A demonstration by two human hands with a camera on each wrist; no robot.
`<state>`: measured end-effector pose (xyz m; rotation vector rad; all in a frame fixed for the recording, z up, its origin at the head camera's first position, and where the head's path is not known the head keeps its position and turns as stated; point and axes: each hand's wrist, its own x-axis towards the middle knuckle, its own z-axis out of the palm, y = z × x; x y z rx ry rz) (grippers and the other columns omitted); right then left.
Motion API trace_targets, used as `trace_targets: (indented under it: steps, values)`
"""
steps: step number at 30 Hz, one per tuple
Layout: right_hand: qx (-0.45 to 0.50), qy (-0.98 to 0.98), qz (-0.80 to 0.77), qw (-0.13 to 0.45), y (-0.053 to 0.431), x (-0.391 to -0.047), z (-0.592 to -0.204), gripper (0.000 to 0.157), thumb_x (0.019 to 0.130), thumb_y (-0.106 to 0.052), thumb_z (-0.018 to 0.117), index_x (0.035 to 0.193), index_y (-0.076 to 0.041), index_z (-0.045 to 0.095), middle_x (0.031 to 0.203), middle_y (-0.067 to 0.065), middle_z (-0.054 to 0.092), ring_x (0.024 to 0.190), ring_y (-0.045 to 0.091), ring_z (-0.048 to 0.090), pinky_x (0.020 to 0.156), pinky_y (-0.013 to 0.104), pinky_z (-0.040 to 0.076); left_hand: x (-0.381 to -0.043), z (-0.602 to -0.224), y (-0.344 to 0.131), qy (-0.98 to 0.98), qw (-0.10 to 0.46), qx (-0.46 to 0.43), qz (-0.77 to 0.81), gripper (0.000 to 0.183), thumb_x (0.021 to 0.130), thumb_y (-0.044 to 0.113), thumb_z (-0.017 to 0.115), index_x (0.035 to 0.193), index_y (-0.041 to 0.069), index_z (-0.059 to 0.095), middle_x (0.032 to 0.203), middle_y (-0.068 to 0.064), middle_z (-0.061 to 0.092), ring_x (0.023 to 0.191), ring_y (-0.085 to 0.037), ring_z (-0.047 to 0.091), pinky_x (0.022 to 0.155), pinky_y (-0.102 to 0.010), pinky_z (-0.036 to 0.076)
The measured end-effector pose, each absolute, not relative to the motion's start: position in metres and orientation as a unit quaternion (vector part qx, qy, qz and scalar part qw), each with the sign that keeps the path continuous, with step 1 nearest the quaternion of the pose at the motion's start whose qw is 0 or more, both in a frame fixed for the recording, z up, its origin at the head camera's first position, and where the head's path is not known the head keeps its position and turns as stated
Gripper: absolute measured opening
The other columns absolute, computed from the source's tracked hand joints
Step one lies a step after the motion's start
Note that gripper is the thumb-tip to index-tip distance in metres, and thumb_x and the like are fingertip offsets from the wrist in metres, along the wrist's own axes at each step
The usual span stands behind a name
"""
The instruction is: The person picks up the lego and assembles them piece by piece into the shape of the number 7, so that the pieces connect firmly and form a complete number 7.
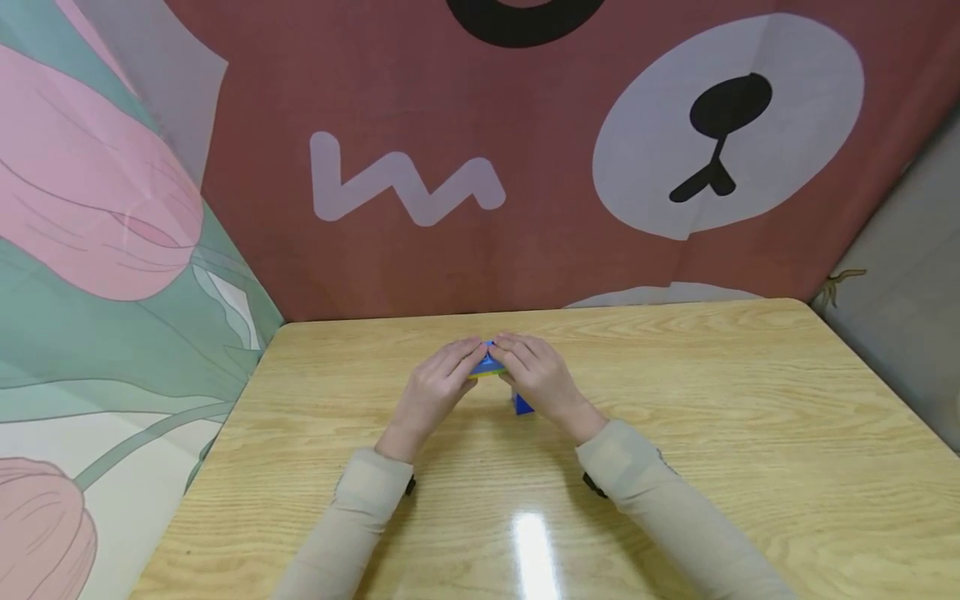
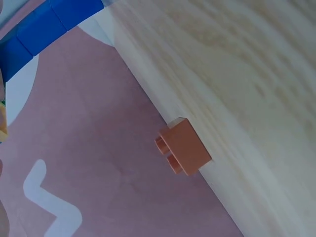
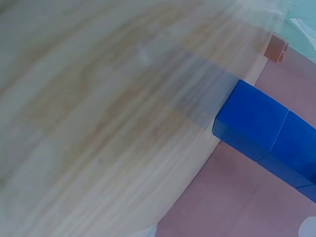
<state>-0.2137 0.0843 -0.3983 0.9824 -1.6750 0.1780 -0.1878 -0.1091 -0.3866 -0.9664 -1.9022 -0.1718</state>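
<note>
In the head view, my left hand point(image 1: 433, 390) and right hand point(image 1: 542, 382) meet above the table. Between them they grip a blue and yellow toy brick piece point(image 1: 487, 364), blue on top with a yellow lower edge. A stack of blue toy bricks point(image 1: 522, 405) stands upright below, partly covered by the right hand. The right wrist view shows its lower bricks point(image 3: 252, 116) on the tabletop. At the left edge of the left wrist view, fingertips point(image 2: 2, 217) and a bit of yellow appear beside the stack's upper end.
A brown toy brick point(image 2: 186, 147) with studs sits on the table to the left of the blue stack, hidden in the head view. The wooden table point(image 1: 720, 417) ends at a printed curtain point(image 1: 540, 250) behind; another flowered cloth point(image 1: 97, 333) hangs at the left.
</note>
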Motion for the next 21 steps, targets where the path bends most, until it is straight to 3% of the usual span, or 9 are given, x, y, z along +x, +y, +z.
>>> trace_targets:
  steps: [3, 9, 15, 21]
  values:
    - [0.416, -0.711, 0.078, 0.562, 0.084, -0.214, -0.399, 0.02, 0.089, -0.018, 0.067, 0.101, -0.002, 0.065, 0.096, 0.007, 0.069, 0.093, 0.019, 0.067, 0.08, 0.027, 0.055, -0.189, -0.388, -0.11, -0.779, 0.478, -0.397, -0.077, 0.055, 0.062, 0.011, 0.087, 0.112, 0.002, 0.067, 0.111, -0.01, 0.069, 0.099, -0.022, 0.068, 0.089, -0.028, 0.055]
    - [0.423, -0.725, 0.076, 0.538, 0.086, -0.214, -0.399, 0.041, 0.071, -0.012, 0.082, 0.106, -0.002, 0.064, 0.102, 0.01, 0.068, 0.098, 0.022, 0.066, 0.084, 0.03, 0.055, -0.19, -0.39, -0.112, -0.786, 0.47, -0.394, -0.075, 0.056, 0.062, 0.009, 0.087, 0.114, 0.002, 0.066, 0.113, -0.009, 0.068, 0.101, -0.022, 0.067, 0.091, -0.029, 0.055]
    - [0.448, -0.728, 0.077, 0.513, 0.094, -0.212, -0.397, 0.027, 0.091, -0.014, 0.064, 0.114, 0.0, 0.062, 0.109, 0.012, 0.066, 0.102, 0.025, 0.064, 0.087, 0.033, 0.055, -0.19, -0.388, -0.113, -0.791, 0.466, -0.391, -0.058, 0.058, 0.064, 0.011, 0.087, 0.117, 0.003, 0.065, 0.116, -0.008, 0.068, 0.106, -0.021, 0.065, 0.096, -0.029, 0.052]
    - [0.461, -0.712, 0.086, 0.523, 0.096, -0.213, -0.398, 0.024, 0.098, -0.018, 0.055, 0.11, 0.0, 0.065, 0.102, 0.011, 0.068, 0.097, 0.024, 0.065, 0.086, 0.032, 0.055, -0.19, -0.386, -0.113, -0.792, 0.466, -0.39, -0.051, 0.056, 0.067, 0.014, 0.086, 0.118, 0.003, 0.064, 0.116, -0.009, 0.068, 0.106, -0.022, 0.066, 0.096, -0.029, 0.052]
